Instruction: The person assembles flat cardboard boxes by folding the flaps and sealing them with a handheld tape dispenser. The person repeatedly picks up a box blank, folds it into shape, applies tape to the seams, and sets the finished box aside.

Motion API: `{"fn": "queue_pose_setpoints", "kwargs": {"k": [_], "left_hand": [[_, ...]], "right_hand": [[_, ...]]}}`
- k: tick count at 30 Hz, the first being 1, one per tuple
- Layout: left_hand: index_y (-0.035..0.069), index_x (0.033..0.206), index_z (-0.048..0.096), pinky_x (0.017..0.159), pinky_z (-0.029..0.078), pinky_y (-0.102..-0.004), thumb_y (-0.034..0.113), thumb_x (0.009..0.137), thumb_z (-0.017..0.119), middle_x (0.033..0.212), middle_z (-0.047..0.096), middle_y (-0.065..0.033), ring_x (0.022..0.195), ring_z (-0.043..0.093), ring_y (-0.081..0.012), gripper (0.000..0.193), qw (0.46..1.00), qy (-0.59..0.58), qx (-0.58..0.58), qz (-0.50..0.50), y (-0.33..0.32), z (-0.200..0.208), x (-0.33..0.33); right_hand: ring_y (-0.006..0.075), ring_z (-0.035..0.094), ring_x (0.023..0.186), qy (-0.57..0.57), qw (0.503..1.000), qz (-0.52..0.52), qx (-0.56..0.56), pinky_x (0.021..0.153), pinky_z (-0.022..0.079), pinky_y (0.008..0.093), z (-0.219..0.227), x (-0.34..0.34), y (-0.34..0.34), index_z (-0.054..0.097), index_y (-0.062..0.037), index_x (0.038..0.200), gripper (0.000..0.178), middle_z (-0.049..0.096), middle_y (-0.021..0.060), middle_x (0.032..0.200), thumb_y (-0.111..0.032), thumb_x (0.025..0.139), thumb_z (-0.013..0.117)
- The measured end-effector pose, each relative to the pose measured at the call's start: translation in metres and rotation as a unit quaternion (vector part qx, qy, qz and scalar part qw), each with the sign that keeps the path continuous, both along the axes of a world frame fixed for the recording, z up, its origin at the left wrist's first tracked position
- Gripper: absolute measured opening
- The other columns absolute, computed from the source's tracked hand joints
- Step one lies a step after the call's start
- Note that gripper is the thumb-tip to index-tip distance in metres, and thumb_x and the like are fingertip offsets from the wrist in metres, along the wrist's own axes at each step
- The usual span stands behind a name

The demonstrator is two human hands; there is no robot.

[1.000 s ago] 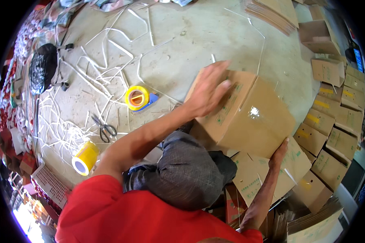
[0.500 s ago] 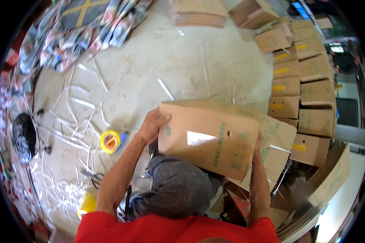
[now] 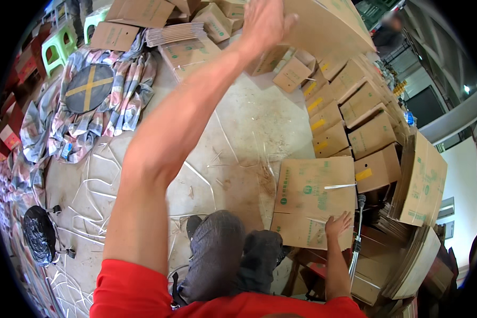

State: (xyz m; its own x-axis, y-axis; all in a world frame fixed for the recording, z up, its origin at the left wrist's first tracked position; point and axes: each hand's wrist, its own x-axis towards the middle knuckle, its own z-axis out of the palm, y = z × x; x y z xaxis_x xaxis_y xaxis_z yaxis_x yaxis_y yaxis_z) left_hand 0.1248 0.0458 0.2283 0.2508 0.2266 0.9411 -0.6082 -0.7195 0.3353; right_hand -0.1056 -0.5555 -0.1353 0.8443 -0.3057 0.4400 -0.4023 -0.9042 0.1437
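My left arm stretches far forward and up. At its end my left hand (image 3: 264, 25) is closed on the left edge of a brown cardboard box (image 3: 326, 26), raised near the top of the view and partly cut off by it. The far fingers are partly out of sight. My right hand (image 3: 337, 226) lies over flat printed cardboard (image 3: 312, 185) on my right, its fingers spread and nothing in them. A white strap (image 3: 340, 186) crosses that cardboard.
Closed boxes with yellow tape (image 3: 370, 132) stand in rows on the right. Folded cardboard (image 3: 423, 180) leans beyond a metal pole (image 3: 356, 238). Loose white straps (image 3: 93, 212) litter the floor at left, near a checked cloth (image 3: 119, 100) and a green stool (image 3: 58, 49).
My left hand has carried the box from over my lap forward and up. My right hand has let go of the box and now rests over the flat cardboard. The view has shifted.
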Motion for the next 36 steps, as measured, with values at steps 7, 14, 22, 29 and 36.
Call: {"fn": "queue_pose_setpoints", "kwargs": {"k": [7,14,22,29,36], "left_hand": [[0.006,0.150,0.049,0.112,0.043,-0.0492,0.010,0.093,0.071,0.142,0.057,-0.0230,0.131,0.053,-0.0432,0.062,0.959,0.127,0.093,-0.237,-0.071,-0.148,-0.116],[-0.002,0.123,0.066,0.086,0.056,-0.0429,0.010,0.094,0.065,0.104,0.073,-0.0206,0.094,0.071,-0.0386,0.032,0.815,0.563,-0.105,-0.090,0.007,-0.445,-0.395],[0.002,0.121,0.069,0.078,0.057,-0.0386,0.015,0.091,0.066,0.090,0.075,-0.0182,0.082,0.073,-0.0296,0.032,0.751,0.615,-0.228,-0.079,-0.002,-0.496,-0.511],[0.000,0.124,0.067,0.080,0.057,-0.0401,0.014,0.093,0.066,0.099,0.074,-0.0212,0.086,0.072,-0.0325,0.033,0.807,0.550,-0.147,-0.158,-0.006,-0.435,-0.427],[0.002,0.130,0.064,0.080,0.055,-0.0397,0.018,0.093,0.073,0.112,0.070,-0.0170,0.097,0.068,-0.0295,0.042,0.903,0.422,-0.053,-0.058,-0.009,-0.341,-0.323]], "right_hand": [[0.0443,0.044,0.143,0.135,0.969,-0.132,0.162,0.116,0.043,0.0476,0.000,-0.044,-0.110,0.037,0.0041,0.154,0.091,0.042,0.0255,0.157,-0.026,0.080,0.081],[0.0408,0.039,0.147,0.134,0.986,-0.092,0.045,0.118,0.041,0.0480,-0.028,-0.051,-0.068,0.041,0.0005,0.153,0.093,0.042,0.0218,0.157,-0.026,0.075,0.085],[0.0370,0.070,0.107,0.163,0.952,-0.093,0.240,0.095,0.052,0.0432,0.022,-0.021,-0.060,0.068,0.0018,0.124,0.059,0.073,0.0190,0.114,-0.032,0.078,0.081],[0.0380,0.070,0.088,-0.006,0.871,0.222,0.439,0.078,0.052,0.0462,0.048,-0.016,0.065,0.069,0.0029,0.105,0.026,0.072,0.0226,0.091,-0.017,0.089,0.074],[0.0490,0.061,0.080,0.054,0.865,0.405,0.290,0.072,0.049,0.0509,0.148,-0.050,0.184,0.062,0.0026,0.095,0.021,0.064,0.0257,0.086,-0.014,0.090,0.074]]}}
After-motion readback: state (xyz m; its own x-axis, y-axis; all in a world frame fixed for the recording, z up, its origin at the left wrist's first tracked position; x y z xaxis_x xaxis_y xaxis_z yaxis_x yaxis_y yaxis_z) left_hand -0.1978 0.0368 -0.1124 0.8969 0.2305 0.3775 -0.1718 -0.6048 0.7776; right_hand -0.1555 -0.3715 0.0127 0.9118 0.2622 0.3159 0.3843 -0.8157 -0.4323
